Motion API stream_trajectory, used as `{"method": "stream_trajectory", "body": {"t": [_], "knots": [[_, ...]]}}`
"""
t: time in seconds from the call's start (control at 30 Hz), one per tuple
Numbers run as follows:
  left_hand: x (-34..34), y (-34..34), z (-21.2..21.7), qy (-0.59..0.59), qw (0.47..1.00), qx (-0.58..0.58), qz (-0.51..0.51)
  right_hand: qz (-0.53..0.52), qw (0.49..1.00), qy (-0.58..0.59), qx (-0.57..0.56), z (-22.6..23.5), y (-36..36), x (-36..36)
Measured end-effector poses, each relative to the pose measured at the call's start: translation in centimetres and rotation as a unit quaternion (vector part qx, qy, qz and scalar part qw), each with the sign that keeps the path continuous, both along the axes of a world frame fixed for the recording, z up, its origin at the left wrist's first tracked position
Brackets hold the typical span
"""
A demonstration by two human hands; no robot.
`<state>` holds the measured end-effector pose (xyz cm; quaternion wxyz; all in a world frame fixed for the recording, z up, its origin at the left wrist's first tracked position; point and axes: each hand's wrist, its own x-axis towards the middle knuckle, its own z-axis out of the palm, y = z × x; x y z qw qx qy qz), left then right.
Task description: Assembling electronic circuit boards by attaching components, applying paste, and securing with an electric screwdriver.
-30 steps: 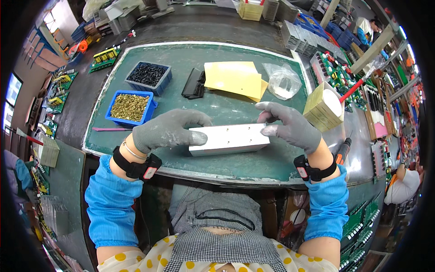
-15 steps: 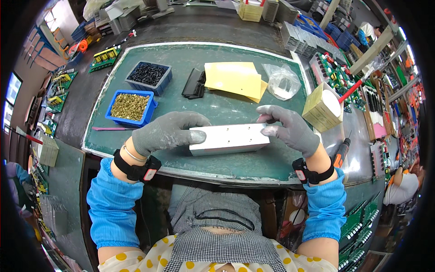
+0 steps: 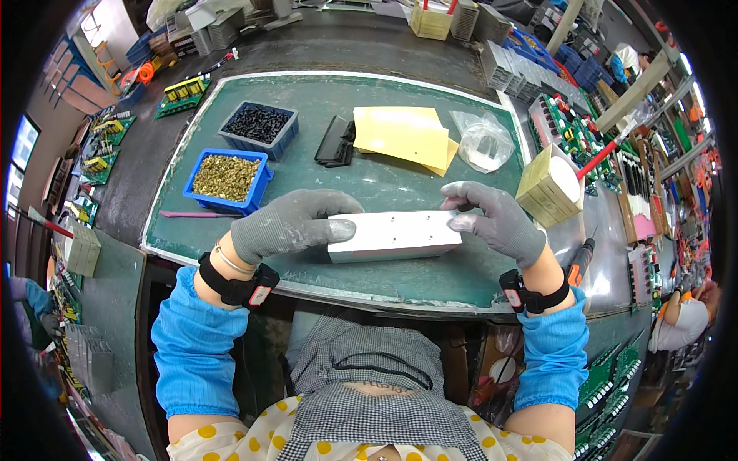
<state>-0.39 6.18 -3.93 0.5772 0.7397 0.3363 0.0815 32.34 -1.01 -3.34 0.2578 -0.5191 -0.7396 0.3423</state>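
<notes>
White box (image 3: 411,229): metal by its look, lying lengthwise on the near part of the green work mat (image 3: 377,290), between the two hands, a few small holes in its pale upper face.
Left hand (image 3: 286,223): grey-gloved, thumb laid on the box's left end, the other fingers curved toward its far edge; from where I stand I can't tell whether they press.
Right hand (image 3: 503,224): gloved likewise, thumb at the right end, fingers loosely crooked past the far edge; whether they truly grip, I can't say.
Likely feel: stiff and smooth, probably light enough to turn easily, though its contents would decide that; the sleek faces could slip under dusty gloves, and the finish may scratch.
Where to hold: both ends, thumbs on the near side, fingers behind, clear of the holes.
Hidden: the box's underside and far side, and some of the fingers.
Hard to make out: single brass-coloured pieces (image 3: 224,177) in the blue tray (image 3: 260,186); the contents of the crumpled clear bag (image 3: 484,142).
</notes>
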Motion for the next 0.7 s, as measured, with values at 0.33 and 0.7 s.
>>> {"method": "stream_trajectory", "body": {"t": [0.33, 0.7], "knots": [[0.3, -0.3, -0.6, -0.042, 0.998, 0.038, 0.018, 0.007, 1.000, -0.016, 0.008, 0.0, 0.0, 0.1], [0.4, 0.0, -0.6, -0.058, 0.998, 0.000, -0.025, 0.115, 0.977, -0.106, 0.143, 1.1, 2.5, -4.9]]}}
